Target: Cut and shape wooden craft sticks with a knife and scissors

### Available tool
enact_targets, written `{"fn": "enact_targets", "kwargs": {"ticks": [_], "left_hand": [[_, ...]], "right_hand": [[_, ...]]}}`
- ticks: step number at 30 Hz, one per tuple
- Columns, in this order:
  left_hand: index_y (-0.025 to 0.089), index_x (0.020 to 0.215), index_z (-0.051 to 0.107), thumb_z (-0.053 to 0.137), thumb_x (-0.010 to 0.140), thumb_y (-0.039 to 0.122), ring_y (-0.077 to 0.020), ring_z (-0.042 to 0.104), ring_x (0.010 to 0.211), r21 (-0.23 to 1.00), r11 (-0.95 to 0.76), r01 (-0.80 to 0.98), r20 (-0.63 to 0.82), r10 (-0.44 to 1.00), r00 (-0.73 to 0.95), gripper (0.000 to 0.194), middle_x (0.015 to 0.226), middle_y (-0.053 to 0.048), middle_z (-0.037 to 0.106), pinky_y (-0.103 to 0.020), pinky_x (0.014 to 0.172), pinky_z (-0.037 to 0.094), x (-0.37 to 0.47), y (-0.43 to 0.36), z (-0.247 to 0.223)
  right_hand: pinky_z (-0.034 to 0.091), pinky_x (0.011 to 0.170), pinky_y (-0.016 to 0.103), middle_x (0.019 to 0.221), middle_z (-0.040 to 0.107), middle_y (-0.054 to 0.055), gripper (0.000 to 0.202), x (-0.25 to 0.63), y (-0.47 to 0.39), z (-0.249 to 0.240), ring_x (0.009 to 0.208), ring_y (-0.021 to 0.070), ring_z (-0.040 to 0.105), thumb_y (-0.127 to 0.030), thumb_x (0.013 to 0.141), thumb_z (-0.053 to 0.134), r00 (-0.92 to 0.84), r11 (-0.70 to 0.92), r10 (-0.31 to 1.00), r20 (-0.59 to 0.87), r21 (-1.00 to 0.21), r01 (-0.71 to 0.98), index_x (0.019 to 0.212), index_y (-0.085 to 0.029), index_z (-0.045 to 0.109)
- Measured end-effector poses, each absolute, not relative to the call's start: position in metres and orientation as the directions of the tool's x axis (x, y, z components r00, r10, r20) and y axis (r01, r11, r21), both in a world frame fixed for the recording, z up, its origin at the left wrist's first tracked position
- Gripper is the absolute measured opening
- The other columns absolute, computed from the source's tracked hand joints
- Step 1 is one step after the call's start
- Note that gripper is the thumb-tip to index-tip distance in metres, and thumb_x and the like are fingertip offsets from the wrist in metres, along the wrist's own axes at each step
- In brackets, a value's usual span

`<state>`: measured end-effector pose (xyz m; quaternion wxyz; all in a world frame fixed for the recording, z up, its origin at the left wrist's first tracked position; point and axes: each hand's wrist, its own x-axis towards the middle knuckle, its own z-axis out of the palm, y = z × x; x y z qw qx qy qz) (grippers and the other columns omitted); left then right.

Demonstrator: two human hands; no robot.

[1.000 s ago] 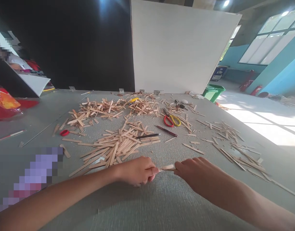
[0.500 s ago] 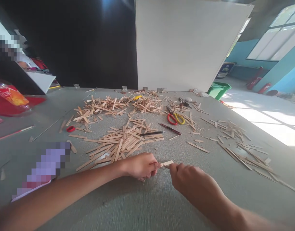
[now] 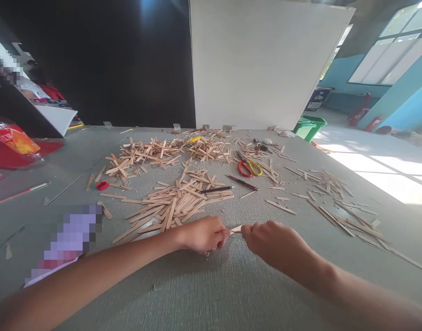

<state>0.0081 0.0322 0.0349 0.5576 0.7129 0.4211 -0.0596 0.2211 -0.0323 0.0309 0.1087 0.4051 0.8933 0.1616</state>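
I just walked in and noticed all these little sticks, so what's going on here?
A person is handling a wooden craft stick over a gray table. The left hand pinches one end; the right hand, curled closed, is at the other, though its fingers hide exactly what it holds. A pile of sticks lies just beyond the left hand, with red-and-yellow-handled scissors farther back.

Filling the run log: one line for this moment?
left hand: pinching wooden piece; right hand: at its other end, grip hidden; beyond: stick pile, scissors

Both hands curled, just apart
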Motion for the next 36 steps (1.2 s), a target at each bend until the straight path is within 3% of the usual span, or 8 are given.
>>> {"fn": "enact_targets", "kwargs": {"ticks": [6, 11, 14, 16, 18, 22, 28, 36], "left_hand": [[0.019, 0.065, 0.051, 0.051, 0.094, 0.072, -0.0083, 0.033, 0.036, 0.811, 0.079, 0.58, -0.534, 0.504, 0.679, 0.06, 0.047, 0.006, 0.041, -0.022, 0.039, 0.028, 0.003, 0.036, 0.027], [0.018, 0.09, 0.057, 0.013, 0.094, 0.084, -0.0098, 0.04, 0.042, 0.919, 0.228, 0.322, -0.39, 0.653, 0.649, 0.08, 0.057, 0.006, 0.043, -0.02, 0.039, 0.029, 0.005, 0.047, 0.022], [0.017, 0.125, 0.055, 0.045, 0.095, 0.076, -0.0119, 0.059, 0.055, 0.982, 0.119, 0.148, -0.181, 0.821, 0.541, 0.066, 0.09, -0.003, 0.062, -0.019, 0.039, 0.035, 0.01, 0.042, 0.017], [0.026, 0.15, 0.035, 0.06, 0.094, 0.065, -0.0142, 0.067, 0.065, 0.989, 0.03, 0.145, -0.108, 0.816, 0.568, 0.073, 0.119, -0.009, 0.061, -0.019, 0.039, 0.039, 0.012, 0.035, 0.013], [0.033, 0.159, 0.019, 0.063, 0.097, 0.057, -0.0145, 0.069, 0.068, 0.989, -0.029, 0.144, -0.061, 0.809, 0.585, 0.08, 0.123, -0.01, 0.06, -0.02, 0.043, 0.044, 0.013, 0.029, 0.008], [0.029, 0.16, 0.021, 0.058, 0.102, 0.046, -0.0094, 0.059, 0.055, 0.977, -0.15, 0.155, 0.039, 0.829, 0.558, 0.07, 0.094, 0.0, 0.062, -0.022, 0.051, 0.046, 0.012, 0.024, 0.002], [0.022, 0.158, 0.028, 0.052, 0.103, 0.035, -0.0101, 0.05, 0.052, 0.952, -0.195, 0.237, 0.049, 0.858, 0.511, 0.062, 0.077, 0.003, 0.063, -0.021, 0.047, 0.037, 0.013, 0.027, 0.003], [0.012, 0.16, 0.021, 0.052, 0.097, 0.023, -0.0116, 0.048, 0.052, 0.904, -0.241, 0.354, 0.056, 0.886, 0.46, 0.072, 0.064, 0.005, 0.063, -0.023, 0.051, 0.036, 0.013, 0.025, 0.002]], "right_hand": [[0.017, 0.051, 0.034, 0.073, 0.07, 0.004, 0.025, 0.233, -0.017, 0.038, 0.06, 0.0171, 0.065, 0.003, 0.092, 0.054, -0.631, 0.632, 0.768, -0.109, 0.293, 0.718, 0.099, -0.017, 0.067], [0.026, 0.054, 0.029, 0.077, 0.064, 0.003, 0.023, 0.251, -0.002, 0.052, 0.062, 0.0134, 0.057, -0.006, 0.099, 0.045, -0.443, 0.425, 0.894, -0.061, -0.192, 0.885, 0.095, -0.017, 0.065], [0.034, 0.056, 0.026, 0.074, 0.057, 0.0, 0.034, 0.253, 0.006, 0.065, 0.062, 0.0122, 0.053, -0.022, 0.108, 0.033, -0.361, 0.253, 0.925, -0.121, -0.513, 0.821, 0.097, -0.019, 0.065], [0.035, 0.054, 0.025, 0.068, 0.048, -0.003, 0.03, 0.249, 0.008, 0.068, 0.058, 0.0116, 0.045, -0.028, 0.106, 0.037, -0.364, 0.05, 0.898, -0.247, -0.765, 0.642, 0.102, -0.02, 0.065], [0.034, 0.052, 0.025, 0.066, 0.041, -0.006, 0.022, 0.243, 0.006, 0.067, 0.055, 0.0107, 0.038, -0.028, 0.102, 0.045, -0.448, -0.124, 0.827, -0.338, -0.888, 0.442, 0.107, -0.018, 0.064], [0.033, 0.054, 0.023, 0.074, 0.04, -0.006, 0.024, 0.242, 0.004, 0.057, 0.058, 0.0089, 0.038, -0.026, 0.098, 0.053, -0.566, -0.244, 0.747, -0.348, -0.936, 0.253, 0.119, -0.018, 0.062], [0.045, 0.065, 0.024, 0.094, 0.051, -0.002, 0.03, 0.254, 0.01, 0.06, 0.07, 0.009, 0.052, -0.015, 0.092, 0.056, -0.681, -0.133, 0.658, -0.321, -0.94, 0.315, 0.121, -0.02, 0.057], [0.041, 0.058, 0.022, 0.066, 0.056, -0.005, 0.016, 0.249, 0.007, 0.067, 0.058, 0.0094, 0.05, -0.014, 0.098, 0.044, -0.607, 0.099, 0.725, -0.326, -0.823, 0.56, 0.09, -0.019, 0.056]]}}
